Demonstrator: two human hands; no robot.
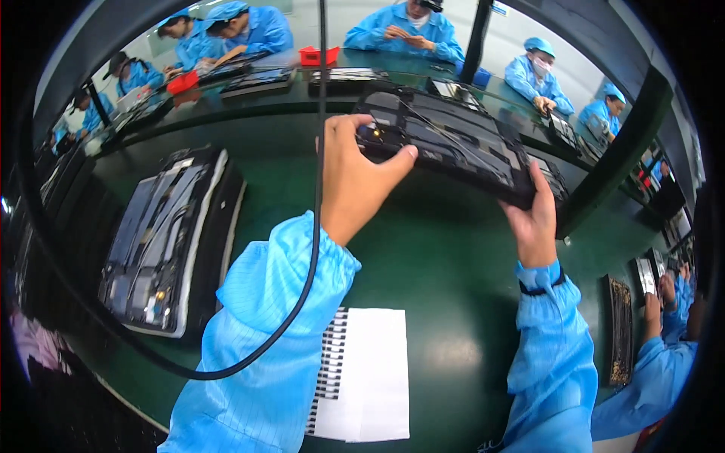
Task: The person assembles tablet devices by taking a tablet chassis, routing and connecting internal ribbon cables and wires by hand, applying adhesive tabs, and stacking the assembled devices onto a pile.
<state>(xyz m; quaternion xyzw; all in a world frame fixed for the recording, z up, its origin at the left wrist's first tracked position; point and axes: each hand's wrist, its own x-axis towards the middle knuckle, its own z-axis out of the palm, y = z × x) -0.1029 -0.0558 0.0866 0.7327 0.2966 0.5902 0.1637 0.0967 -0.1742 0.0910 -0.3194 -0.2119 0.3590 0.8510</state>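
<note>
Above the far half of the green bench I hold up a black, flat, open-backed device [461,140], tablet-like, with dark panels and thin cables showing. It is tilted, its right end lower. My left hand [355,166] grips its left end, thumb along the near edge and fingers at the far side. My right hand [535,215] clasps the lower right corner, thumb on top; the fingers beneath are partly hidden. Left of my arms lies a stack of similar open-backed devices [155,241] in black and white-edged layers.
A black cable [316,249] hangs in a loop before my left arm. A spiral notebook [374,370] lies between my forearms. At right are a long dark tray [619,328] and a co-worker's sleeve [649,385]. A dark post [619,158] stands at right; people in blue work beyond.
</note>
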